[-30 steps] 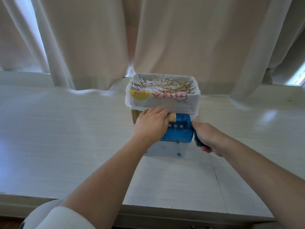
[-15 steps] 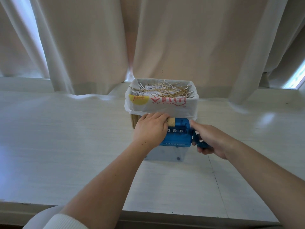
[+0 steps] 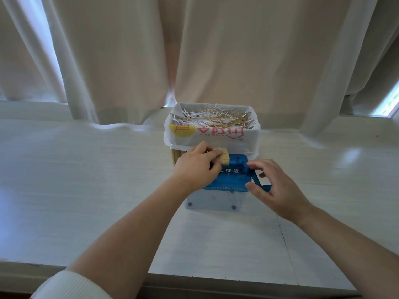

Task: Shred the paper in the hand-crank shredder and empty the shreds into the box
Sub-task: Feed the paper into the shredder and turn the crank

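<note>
here, the white table (image 3: 90,182) carries everything in one tight cluster at its middle, with pale curtains (image 3: 216,50) hanging behind. starting from the left, the left hand (image 3: 197,167) lies over the left part of the small blue plastic hand-crank shredder (image 3: 234,176), its fingers curled shut and pinching a tan strip of paper (image 3: 224,158) that stands upright at the slot along the top. the forearm reaches in from low left, wrist nearly straight, knuckles up, a white sleeve (image 3: 71,285) at the elbow end.

the shredder sits on its clear bin (image 3: 212,200), and just behind it, touching or nearly so, stands the box lined with a white printed plastic bag (image 3: 212,132), already heaped with pale and tan shreds (image 3: 212,117).

further right, the blue crank handle (image 3: 260,185) sticks out of the shredder's right side, its arm sloping down and away toward the right. the right hand (image 3: 277,187) is spread open just over it, fingers fanned and gripping nothing, thumb near the shredder's front corner, index finger reaching across the top edge. the handle lies directly under the palm, so this hand is much the nearer one. whether any finger touches the handle i cannot tell.

my reading is that feeding is under way and the next move is closing the right hand round the handle to turn it, while the left keeps the strip upright in the slot.
</note>
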`<state>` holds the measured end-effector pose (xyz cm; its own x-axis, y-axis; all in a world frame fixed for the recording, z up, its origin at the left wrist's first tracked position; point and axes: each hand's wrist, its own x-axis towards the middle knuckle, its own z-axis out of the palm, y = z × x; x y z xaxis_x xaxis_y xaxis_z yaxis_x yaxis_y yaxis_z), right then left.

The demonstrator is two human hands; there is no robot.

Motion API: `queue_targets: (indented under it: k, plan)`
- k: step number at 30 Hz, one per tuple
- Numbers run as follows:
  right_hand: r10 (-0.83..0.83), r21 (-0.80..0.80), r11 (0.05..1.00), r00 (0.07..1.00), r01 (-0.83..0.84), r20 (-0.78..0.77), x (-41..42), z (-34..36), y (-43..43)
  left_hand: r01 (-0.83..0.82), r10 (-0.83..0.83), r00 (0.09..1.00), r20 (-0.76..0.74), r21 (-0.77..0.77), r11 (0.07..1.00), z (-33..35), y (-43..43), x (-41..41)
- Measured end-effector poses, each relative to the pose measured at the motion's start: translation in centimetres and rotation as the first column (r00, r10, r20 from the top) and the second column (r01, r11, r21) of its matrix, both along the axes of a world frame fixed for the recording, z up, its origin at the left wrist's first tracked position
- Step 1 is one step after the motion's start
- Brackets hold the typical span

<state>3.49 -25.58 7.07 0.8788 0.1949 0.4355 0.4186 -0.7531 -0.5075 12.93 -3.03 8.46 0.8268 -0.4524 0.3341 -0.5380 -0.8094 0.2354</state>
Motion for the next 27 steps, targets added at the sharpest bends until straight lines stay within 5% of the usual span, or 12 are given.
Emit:
queue_targets:
  k: [14, 27]
  plan:
    - [-0.077, 0.046, 0.996, 0.987, 0.071, 0.139, 0.6, 0.2, 0.9, 0.016, -0.013, 0.989, 0.146, -0.021, 1.0, -0.3, 0.5, -0.6]
    - [-0.203, 0.23, 0.95, 0.977, 0.213, -0.069, 2.4, 2.3, 1.4, 0.021, -0.018, 0.991, 0.134, -0.02, 1.0, -0.3, 0.6, -0.6]
